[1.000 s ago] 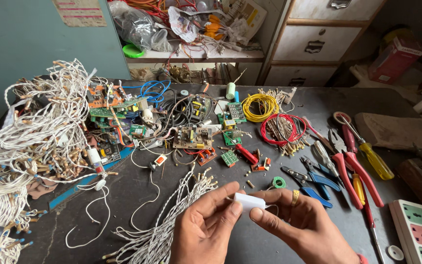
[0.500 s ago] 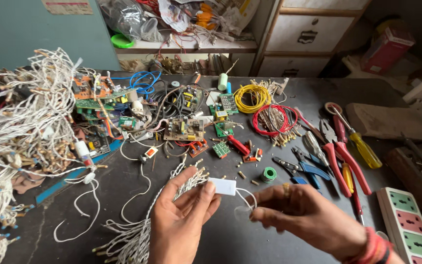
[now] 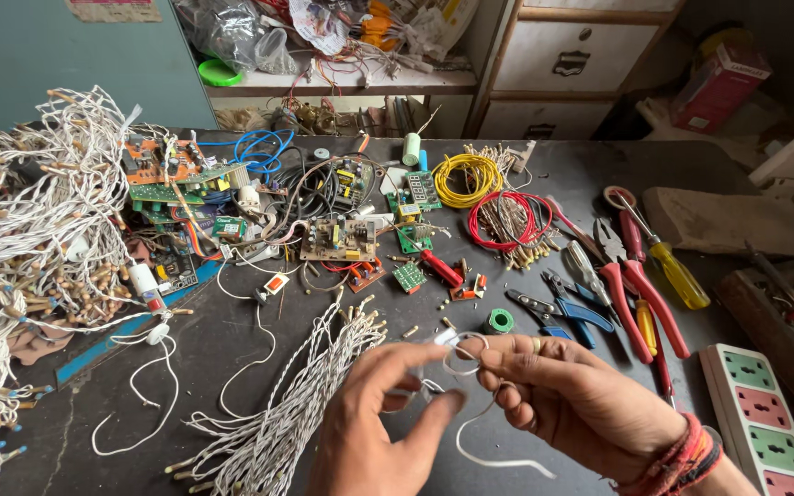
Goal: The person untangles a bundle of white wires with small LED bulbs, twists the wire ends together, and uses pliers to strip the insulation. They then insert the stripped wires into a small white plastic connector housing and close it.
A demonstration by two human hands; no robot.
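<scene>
I am holding a thin white wire over the near middle of the dark table; my right hand is pinching it between thumb and fingertips, closed on a small loop of it, and the loose end is curving down toward the near edge; my left hand is sitting just beside, its fingers half curled and touching the same wire, but I cannot tell if it is really gripping; a bundle of twisted white wires is lying to the left of my left hand, near it; a big heap of white light strings is filling the far left side; circuit boards are lying in the far middle; a yellow wire coil and a red wire coil are lying further right; pliers with red handles and a yellow screwdriver are lying at the right, well apart from my hands; a white socket strip is lying at the near right corner; a small green tape roll is lying just beyond my right hand.
</scene>
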